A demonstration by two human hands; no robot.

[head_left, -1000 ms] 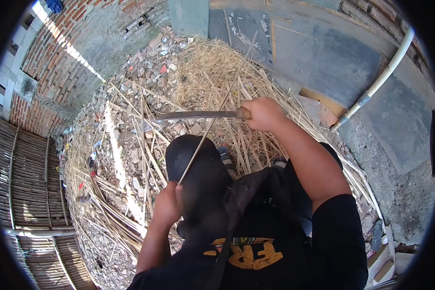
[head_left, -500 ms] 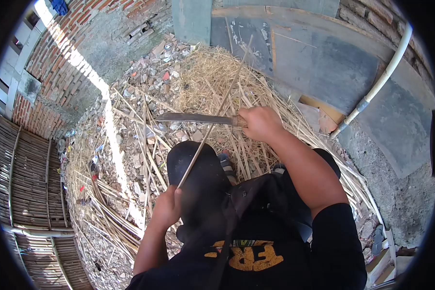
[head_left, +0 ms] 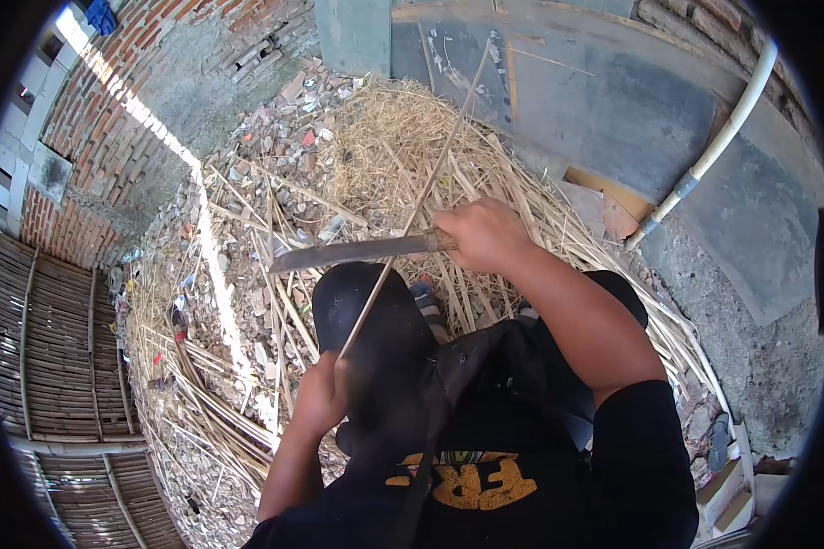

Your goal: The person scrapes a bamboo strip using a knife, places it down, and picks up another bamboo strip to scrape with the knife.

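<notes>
Machete (head_left: 348, 253) across a bamboo strip (head_left: 417, 206): the step looks like a blade stroke on it.
My left hand (head_left: 320, 393) closes round the strip's near end; the strip, pale and thin, slants over my knee (head_left: 334, 297) and crosses the blade; my right hand (head_left: 485, 235) wraps the handle. I judge the next move calls for a steady angle, left fingers clear.

the black shirt (head_left: 558, 453) bears orange letters (head_left: 471, 483) (seemingly "fr", rest unclear).
</notes>
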